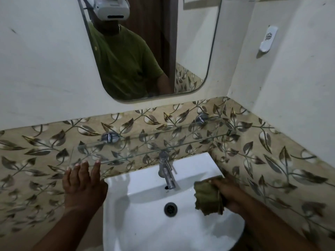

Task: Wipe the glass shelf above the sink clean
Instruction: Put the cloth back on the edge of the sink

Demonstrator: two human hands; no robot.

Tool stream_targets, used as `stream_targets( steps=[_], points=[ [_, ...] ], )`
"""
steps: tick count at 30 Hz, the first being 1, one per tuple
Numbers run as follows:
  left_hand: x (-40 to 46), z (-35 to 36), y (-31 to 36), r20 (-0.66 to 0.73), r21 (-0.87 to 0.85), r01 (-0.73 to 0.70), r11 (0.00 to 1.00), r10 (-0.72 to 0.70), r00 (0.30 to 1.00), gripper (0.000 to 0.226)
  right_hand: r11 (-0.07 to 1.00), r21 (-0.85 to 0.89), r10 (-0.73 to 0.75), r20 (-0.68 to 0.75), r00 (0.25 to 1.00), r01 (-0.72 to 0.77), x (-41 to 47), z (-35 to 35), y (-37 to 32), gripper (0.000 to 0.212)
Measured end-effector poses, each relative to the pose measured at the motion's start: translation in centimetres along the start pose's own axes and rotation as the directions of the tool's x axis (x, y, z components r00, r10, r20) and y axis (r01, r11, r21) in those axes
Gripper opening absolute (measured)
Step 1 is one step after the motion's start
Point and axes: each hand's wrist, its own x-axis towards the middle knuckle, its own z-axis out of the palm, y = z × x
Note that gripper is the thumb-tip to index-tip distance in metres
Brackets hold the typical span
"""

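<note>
A clear glass shelf [154,142] runs along the leaf-patterned tile wall above the white sink [145,223], held by two chrome brackets [109,137]. My left hand [83,185] is open with fingers spread, its fingertips at the shelf's front left edge from below. My right hand [228,194] is over the sink's right rim, gripping a bunched olive-green cloth [208,196] that hangs below the shelf and right of the tap. Nothing stands on the shelf.
A chrome tap [165,169] rises at the sink's back, just under the shelf's front edge. A mirror [145,48] hangs above and reflects a person in a green shirt. A side wall closes in on the right, carrying a white holder [268,38].
</note>
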Motion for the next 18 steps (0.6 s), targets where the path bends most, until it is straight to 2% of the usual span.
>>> stream_targets(
  steps=[2, 4, 6, 9, 10, 15, 16, 18],
  points=[
    [0.0, -0.2, 0.0, 0.017, -0.01, 0.0, 1.0, 0.0, 1.0, 0.062, 0.979, 0.138, 0.142, 0.079, 0.987, -0.152, 1.5, 0.0, 2.3, 0.035],
    [0.1, -0.4, 0.1, 0.029, -0.021, 0.008, 1.0, -0.008, 1.0, 0.061, 0.95, 0.239, 0.188, 0.067, 0.98, -0.199, 3.1, -0.2, 3.4, 0.038],
    [0.1, -0.6, 0.2, 0.033, -0.019, 0.01, 1.0, -0.01, 0.999, 0.06, 0.928, 0.313, 0.187, 0.081, 0.979, -0.203, 4.7, 0.1, 3.5, 0.037],
    [0.2, -0.8, 0.6, 0.062, -0.037, 0.025, 0.999, -0.023, 0.998, 0.06, 0.872, 0.459, 0.101, 0.172, 0.98, -0.171, 6.8, 1.2, 2.5, 0.022],
    [0.2, -0.9, 0.6, 0.079, -0.049, 0.035, 0.998, -0.031, 0.996, 0.06, 0.844, 0.515, 0.069, 0.174, 0.982, -0.15, 7.3, 1.6, 1.9, 0.024],
    [0.3, -1.1, 0.7, 0.138, -0.072, 0.058, 0.996, -0.048, 0.989, 0.061, 0.712, 0.702, -0.007, 0.05, 0.999, -0.03, 10.8, 3.4, -1.2, 0.072],
    [0.3, -1.0, 0.7, 0.136, -0.066, 0.059, 0.996, -0.05, 0.989, 0.061, 0.694, 0.72, 0.004, 0.01, 1.0, -0.01, 11.2, 3.9, -2.0, 0.072],
    [0.4, -0.7, 0.7, 0.121, -0.028, 0.053, 0.998, -0.049, 0.991, 0.059, 0.658, 0.753, 0.043, -0.033, 0.999, -0.003, 12.7, 4.9, -3.1, 0.043]
  ],
)
